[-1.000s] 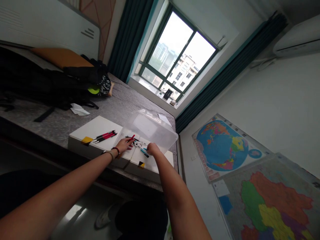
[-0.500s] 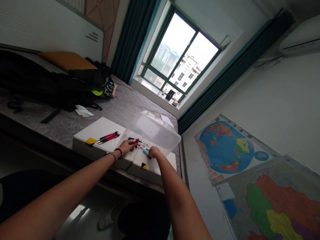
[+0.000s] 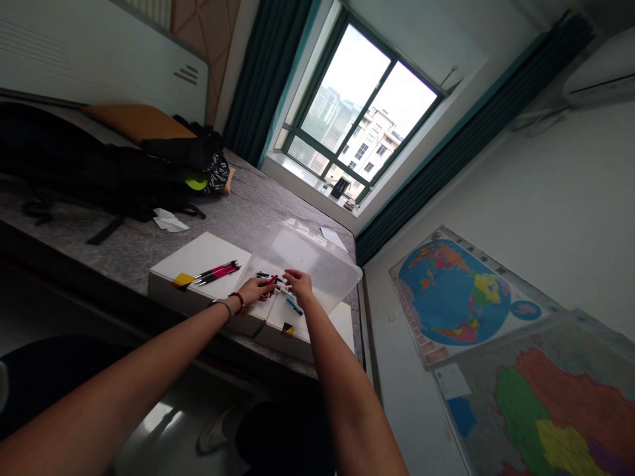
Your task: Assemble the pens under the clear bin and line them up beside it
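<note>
My left hand (image 3: 255, 289) is closed on a red pen (image 3: 272, 279) over the white boxes. My right hand (image 3: 298, 283) is just right of it, above several scattered pens; its fingertips are bent near the pile, and whether they hold anything is too small to tell. Teal pens (image 3: 294, 306) lie below my right hand on the right white box (image 3: 284, 318). Several red and black pens (image 3: 217, 272) lie side by side on the left white box (image 3: 178, 261). A clear plastic bin (image 3: 320, 261) lies tipped behind my hands.
The boxes stand on a grey marbled surface (image 3: 248, 201). Black bags (image 3: 114, 172) and a crumpled white tissue (image 3: 169, 221) are at the left. A paper (image 3: 334, 238) lies behind the bin. On the right wall hang maps (image 3: 454, 291).
My right hand has moved up and left, from beside the teal pens to nearer my left hand. My left hand still holds the red pen in about the same place.
</note>
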Available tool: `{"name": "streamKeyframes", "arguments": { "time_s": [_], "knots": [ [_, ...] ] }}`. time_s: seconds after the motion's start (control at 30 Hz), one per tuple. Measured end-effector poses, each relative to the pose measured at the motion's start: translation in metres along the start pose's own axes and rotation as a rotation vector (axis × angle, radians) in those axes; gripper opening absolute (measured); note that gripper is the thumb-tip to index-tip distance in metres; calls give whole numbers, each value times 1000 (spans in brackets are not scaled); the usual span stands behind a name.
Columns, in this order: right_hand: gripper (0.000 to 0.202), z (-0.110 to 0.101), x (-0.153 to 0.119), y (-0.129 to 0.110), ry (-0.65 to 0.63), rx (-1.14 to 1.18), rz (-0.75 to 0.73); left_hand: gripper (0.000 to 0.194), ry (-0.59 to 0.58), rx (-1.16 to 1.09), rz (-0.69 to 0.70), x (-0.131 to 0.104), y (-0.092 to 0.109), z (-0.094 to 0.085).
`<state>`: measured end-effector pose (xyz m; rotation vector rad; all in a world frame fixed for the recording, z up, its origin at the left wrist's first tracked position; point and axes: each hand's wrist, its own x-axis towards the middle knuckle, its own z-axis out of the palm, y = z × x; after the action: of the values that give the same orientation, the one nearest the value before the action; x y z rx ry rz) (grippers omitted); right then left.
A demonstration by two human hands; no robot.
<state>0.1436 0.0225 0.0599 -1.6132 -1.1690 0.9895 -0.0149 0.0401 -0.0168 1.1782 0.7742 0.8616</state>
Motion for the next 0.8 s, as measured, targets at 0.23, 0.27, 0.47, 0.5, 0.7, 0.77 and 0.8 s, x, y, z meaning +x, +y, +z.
{"name": "streamKeyframes", "arguments": {
  "time_s": [0.23,0.27,0.47,0.5,0.7,0.77,0.8],
  "knots": [
    [17,13,-2,1,-20,-75,-6,56,-23,23,-3,1,0,0],
    [18,12,-3,1,-26,-80,-5,56,-29,28,1,2,-1,0],
    [16,8,-6,-1,-45,-110,-19,52,-58,47,19,6,-8,-1],
    [15,8,-7,-1,-61,-122,-17,52,-62,49,20,6,-8,-1],
    [11,10,-8,-2,-63,-155,2,56,-58,82,21,4,-5,0],
    [10,10,-8,-2,-56,-154,9,56,-61,82,17,2,-3,1],
    [10,11,-9,-2,-55,-150,11,56,-63,80,14,2,-2,2]
  ]
}}
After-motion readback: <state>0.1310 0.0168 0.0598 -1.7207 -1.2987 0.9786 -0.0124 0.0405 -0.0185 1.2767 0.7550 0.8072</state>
